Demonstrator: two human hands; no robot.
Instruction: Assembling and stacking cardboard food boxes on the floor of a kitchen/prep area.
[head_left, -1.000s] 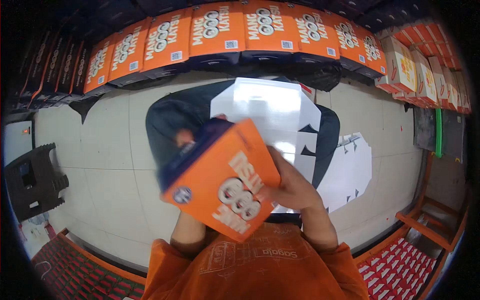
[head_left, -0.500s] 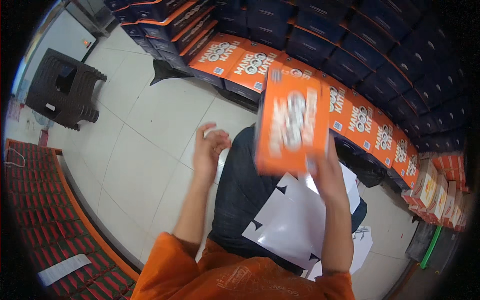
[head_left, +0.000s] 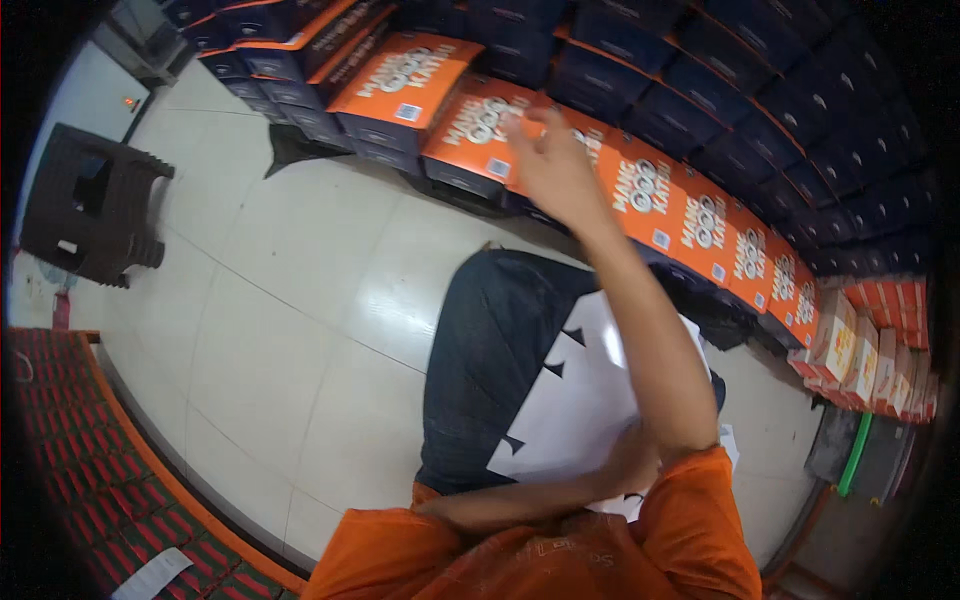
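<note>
My right hand [head_left: 552, 165] reaches forward over the row of orange-topped dark blue boxes, its fingers apart and nothing in them. Just left of it, the leftmost orange-topped box [head_left: 400, 85] sits higher than its neighbour [head_left: 480, 130]. My left arm crosses my lap to the right. Its hand [head_left: 640, 458] is blurred beside my right elbow, over the white card sheets [head_left: 570, 410]; the fingers cannot be made out. These flat sheets have dark notches at their edges and lie across my legs, partly covered by both arms.
Stacked dark blue boxes [head_left: 620, 85] form a wall behind the row. Brown plastic stools [head_left: 95, 205] stand at left on the tiled floor [head_left: 290, 290]. Red-and-green packs [head_left: 110, 480] fill an orange-edged area at lower left. White-and-orange cartons [head_left: 850, 350] stand at right.
The orange-topped box has left my right hand and now sits atop the row's left end. My right hand is empty farther forward. My left hand swung from the left across to the sheets.
</note>
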